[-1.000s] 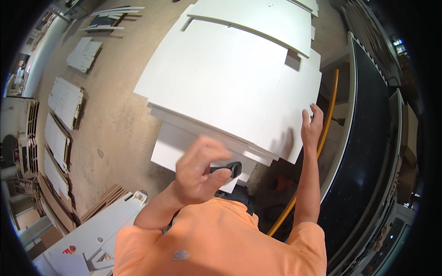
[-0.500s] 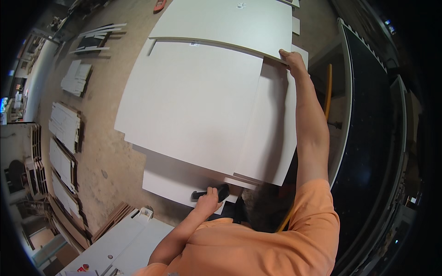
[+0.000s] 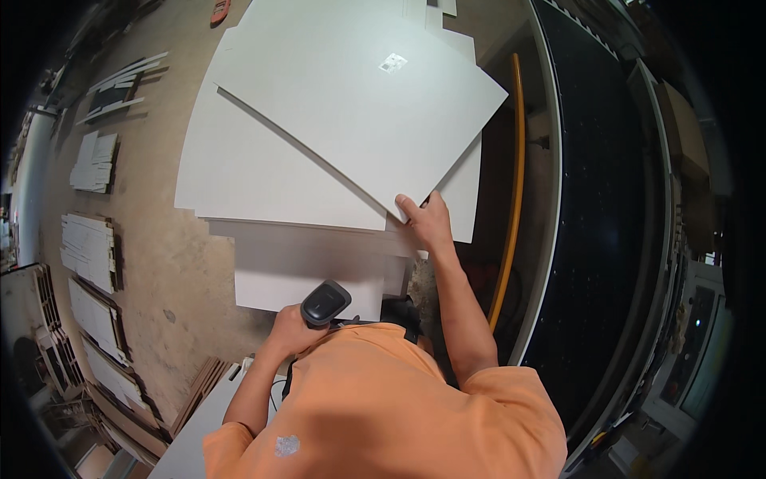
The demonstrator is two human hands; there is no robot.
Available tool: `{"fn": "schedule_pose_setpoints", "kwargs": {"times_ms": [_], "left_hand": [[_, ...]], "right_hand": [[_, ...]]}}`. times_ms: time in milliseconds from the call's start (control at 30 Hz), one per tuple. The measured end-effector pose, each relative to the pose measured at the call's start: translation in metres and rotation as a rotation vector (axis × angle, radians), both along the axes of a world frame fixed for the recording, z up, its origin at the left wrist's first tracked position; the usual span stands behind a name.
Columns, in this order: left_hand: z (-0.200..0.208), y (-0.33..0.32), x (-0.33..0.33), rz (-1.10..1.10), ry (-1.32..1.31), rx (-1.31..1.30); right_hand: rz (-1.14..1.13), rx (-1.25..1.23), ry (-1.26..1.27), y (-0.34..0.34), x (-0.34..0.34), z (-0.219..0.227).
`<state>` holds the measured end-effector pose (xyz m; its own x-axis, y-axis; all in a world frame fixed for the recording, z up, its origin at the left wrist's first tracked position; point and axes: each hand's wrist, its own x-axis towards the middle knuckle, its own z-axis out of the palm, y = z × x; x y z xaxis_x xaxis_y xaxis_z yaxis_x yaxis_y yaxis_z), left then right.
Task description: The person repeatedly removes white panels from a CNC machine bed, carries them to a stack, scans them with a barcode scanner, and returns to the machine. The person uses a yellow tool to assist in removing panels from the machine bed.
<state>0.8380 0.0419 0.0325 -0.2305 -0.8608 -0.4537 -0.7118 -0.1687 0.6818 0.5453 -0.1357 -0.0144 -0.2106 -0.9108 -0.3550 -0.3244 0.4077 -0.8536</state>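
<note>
My right hand (image 3: pixel 431 225) is closed on the near corner of a large white panel (image 3: pixel 343 104), its thumb on top. That panel lies askew over a stack of other white panels (image 3: pixel 255 176). A small printed label (image 3: pixel 392 63) is stuck on its upper face. Close to my body, my left hand (image 3: pixel 294 329) is wrapped round the handle of a black handheld barcode scanner (image 3: pixel 325 302), whose rounded head points up toward the stack. A lower white board (image 3: pixel 307 283) sticks out from under the stack on the near side.
To the right, a yellow bar (image 3: pixel 511 199) runs beside a long black-topped conveyor or table (image 3: pixel 598 239). Piles of white boards (image 3: pixel 88 249) lie on the floor at the left. A pale worktop (image 3: pixel 207 431) is at the lower left, and a red-orange object (image 3: pixel 220 11) lies far off.
The top panel has come toward me and turned, its near corner swinging in with my right hand. My left hand has drawn back leftward, and the scanner's head now points up.
</note>
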Motion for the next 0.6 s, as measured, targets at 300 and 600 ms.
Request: {"fn": "schedule_pose_setpoints", "kwargs": {"times_ms": [300,600], "left_hand": [[0.062,-0.078,0.000,0.450,0.770,0.096],[0.070,-0.099,-0.027,0.416,0.615,0.357]], "right_hand": [[-0.036,0.374,-0.556,0.219,0.108,0.024],[-0.349,0.154,-0.592,0.247,0.101,0.009]]}}
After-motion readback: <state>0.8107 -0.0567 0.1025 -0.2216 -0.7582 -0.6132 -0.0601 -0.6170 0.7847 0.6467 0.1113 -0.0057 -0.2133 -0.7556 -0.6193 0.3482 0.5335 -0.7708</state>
